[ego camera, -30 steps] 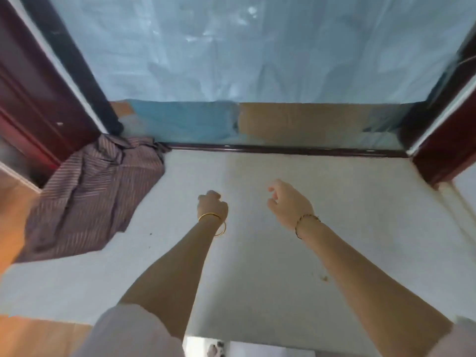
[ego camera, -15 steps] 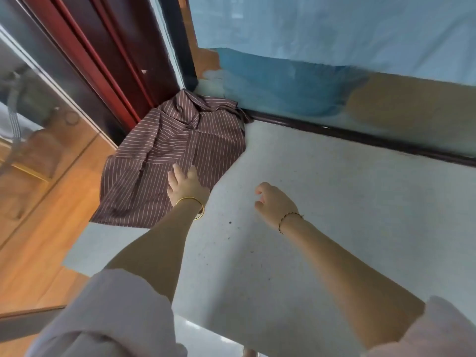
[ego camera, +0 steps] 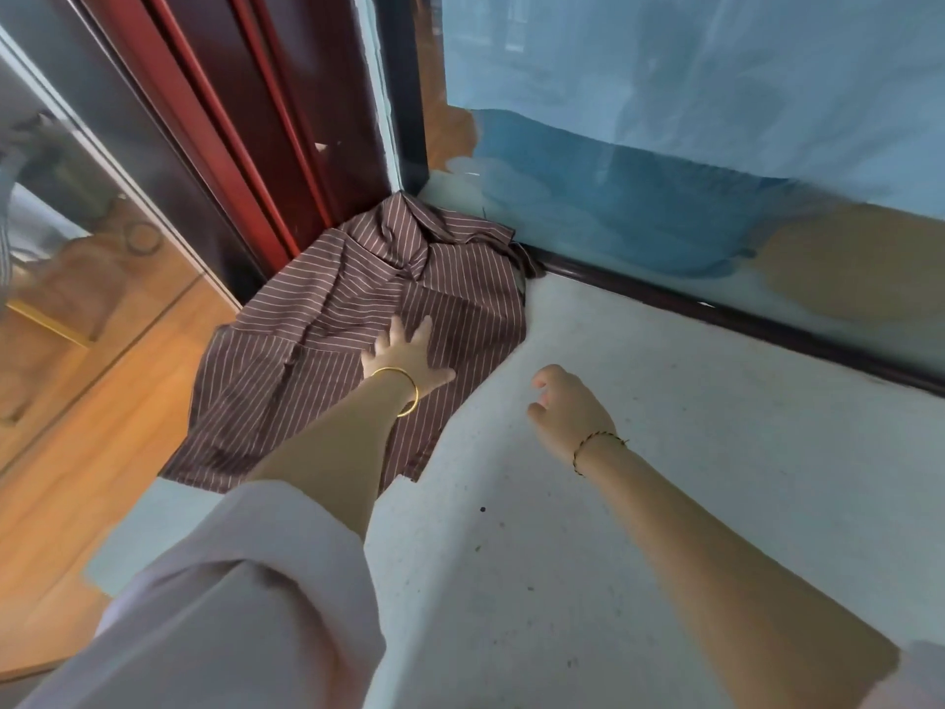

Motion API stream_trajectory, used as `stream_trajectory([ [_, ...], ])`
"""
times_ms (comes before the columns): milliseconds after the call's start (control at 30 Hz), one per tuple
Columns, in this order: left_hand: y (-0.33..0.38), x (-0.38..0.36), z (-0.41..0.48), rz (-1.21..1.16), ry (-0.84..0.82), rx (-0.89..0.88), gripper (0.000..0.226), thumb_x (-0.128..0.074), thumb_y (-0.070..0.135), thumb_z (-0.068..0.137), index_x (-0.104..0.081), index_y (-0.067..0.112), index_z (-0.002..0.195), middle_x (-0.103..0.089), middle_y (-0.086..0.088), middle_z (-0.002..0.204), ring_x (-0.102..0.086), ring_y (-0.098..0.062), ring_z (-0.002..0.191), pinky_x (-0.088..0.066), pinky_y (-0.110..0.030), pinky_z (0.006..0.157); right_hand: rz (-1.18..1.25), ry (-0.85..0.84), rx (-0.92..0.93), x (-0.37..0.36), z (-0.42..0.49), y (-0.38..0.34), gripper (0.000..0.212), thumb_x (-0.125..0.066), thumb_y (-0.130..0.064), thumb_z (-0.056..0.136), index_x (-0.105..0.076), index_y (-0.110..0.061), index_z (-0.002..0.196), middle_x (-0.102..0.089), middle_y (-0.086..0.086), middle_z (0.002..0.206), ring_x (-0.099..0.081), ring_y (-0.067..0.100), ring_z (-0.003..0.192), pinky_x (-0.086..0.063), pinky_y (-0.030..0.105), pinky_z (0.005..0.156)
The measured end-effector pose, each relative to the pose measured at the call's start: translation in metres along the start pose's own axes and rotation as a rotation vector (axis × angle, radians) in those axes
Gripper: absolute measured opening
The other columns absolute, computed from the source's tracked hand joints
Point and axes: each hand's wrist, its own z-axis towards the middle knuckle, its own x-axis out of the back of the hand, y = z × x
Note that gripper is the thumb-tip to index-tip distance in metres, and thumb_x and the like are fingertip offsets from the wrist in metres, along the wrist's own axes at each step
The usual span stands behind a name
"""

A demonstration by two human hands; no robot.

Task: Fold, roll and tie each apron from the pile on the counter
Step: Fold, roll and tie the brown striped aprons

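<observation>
Our left hand [ego camera: 404,358] rested, fingers spread, on the crumpled brown pinstriped cloth apron [ego camera: 353,299], our right hand [ego camera: 567,409] nearby, fingers loosely curled.

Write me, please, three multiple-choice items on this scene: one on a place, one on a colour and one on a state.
1. Where on the pale speckled counter does the brown white-striped apron pile lie?
A. in its middle
B. in its far left corner, by the dark red frame
C. at its near right edge

2. What colour is the thin bangle on the left wrist?
A. gold
B. silver
C. green

3. How is the left hand placed?
A. curled round a tie string
B. raised clear of the cloth
C. fingers spread on the striped cloth

Answers: 1 B, the cloth is bunched up against the frame; 2 A, the band shines yellow; 3 C, the straight fingers lie on the fabric.
</observation>
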Motion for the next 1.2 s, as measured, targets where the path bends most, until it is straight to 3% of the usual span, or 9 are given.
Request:
stream_trajectory([
  [267,0.031,-0.018,-0.016,-0.009,0.152,-0.218,0.031,-0.058,0.012,0.087,-0.056,0.018,0.117,-0.045,-0.010,0.118,-0.047,-0.032,0.110,-0.047,-0.042,0.092,0.041,-0.018,-0.064,-0.013,0.002,0.018,0.039,-0.044,-0.014,0.094,-0.040,-0.008,0.132,-0.050,0.010,0.126,-0.058,0.023,0.093,-0.051,0.035,0.079],
  [433,0.084,-0.038,-0.085,-0.192,-0.508,-0.619,0.025,-0.063,0.018,0.085,-0.065,0.007,0.107,-0.062,-0.008,0.107,-0.058,-0.021,0.098,-0.044,-0.022,0.081,0.170,0.309,-0.255,-0.011,-0.015,0.048,0.041,-0.049,-0.023,0.094,-0.042,-0.012,0.133,-0.043,0.014,0.132,-0.050,0.028,0.111,-0.043,0.038,0.092],
  [533,0.113,-0.043,-0.130,-0.496,-0.965,-0.502,0.029,-0.054,0.014,0.094,-0.059,0.002,0.120,-0.064,-0.015,0.114,-0.063,-0.018,0.095,-0.055,-0.020,0.074,-0.115,0.326,-0.296,-0.004,-0.033,0.078,0.047,-0.049,-0.030,0.094,-0.036,-0.022,0.138,-0.037,0.008,0.138,-0.042,0.029,0.121,-0.043,0.040,0.093],
  [600,0.128,-0.038,-0.137,-0.543,-0.740,-0.466,0.026,-0.049,0.011,0.096,-0.061,-0.002,0.114,-0.065,-0.019,0.112,-0.064,-0.023,0.093,-0.056,-0.025,0.073,-0.151,0.168,-0.217,-0.002,-0.049,0.103,0.053,-0.051,-0.034,0.093,-0.033,-0.025,0.141,-0.033,0.006,0.144,-0.039,0.028,0.126,-0.042,0.041,0.100],
  [733,0.121,-0.033,-0.109,-0.225,0.116,-0.374,0.033,-0.054,0.022,0.091,-0.055,0.015,0.123,-0.049,-0.010,0.130,-0.046,-0.027,0.121,-0.043,-0.041,0.102,-0.479,-0.044,-0.078,-0.018,-0.084,0.130,0.049,-0.048,-0.036,0.094,-0.033,-0.029,0.141,-0.025,-0.001,0.150,-0.032,0.025,0.132,-0.041,0.040,0.099],
  [867,0.114,-0.051,-0.114,0.244,-0.080,-0.256,0.067,-0.051,0.042,0.092,-0.020,0.019,0.147,-0.014,-0.017,0.153,-0.020,-0.037,0.139,-0.028,-0.050,0.110,-0.556,0.069,-0.251,-0.011,-0.121,0.166,0.040,-0.050,-0.022,0.092,-0.041,-0.022,0.131,-0.040,0.003,0.136,-0.042,0.024,0.121,-0.044,0.036,0.095],
  [967,0.139,-0.062,-0.141,0.368,-0.091,-0.447,0.060,-0.050,0.043,0.092,-0.029,0.017,0.141,-0.031,-0.016,0.142,-0.037,-0.035,0.129,-0.041,-0.045,0.100,-0.539,0.050,-0.427,0.015,-0.132,0.190,0.032,-0.048,-0.026,0.091,-0.051,-0.016,0.121,-0.050,0.006,0.125,-0.049,0.024,0.114,-0.045,0.036,0.092],
  [1133,0.191,-0.074,-0.183,-0.104,-0.809,-0.492,0.033,-0.047,0.030,0.094,-0.052,0.009,0.119,-0.064,-0.020,0.099,-0.068,-0.032,0.077,-0.052,-0.037,0.064,-0.319,0.240,-0.434,0.042,-0.120,0.197,0.034,-0.043,-0.028,0.094,-0.046,-0.014,0.125,-0.048,0.008,0.123,-0.049,0.026,0.109,-0.044,0.037,0.083],
  [1200,0.197,-0.069,-0.178,-0.208,-0.683,-0.495,0.024,-0.045,0.023,0.094,-0.058,0.008,0.108,-0.066,-0.019,0.099,-0.066,-0.024,0.064,-0.051,-0.034,0.061,-0.208,0.265,-0.408,0.044,-0.111,0.194,0.038,-0.042,-0.029,0.096,-0.041,-0.013,0.131,-0.046,0.010,0.128,-0.047,0.028,0.113,-0.045,0.040,0.087],
])
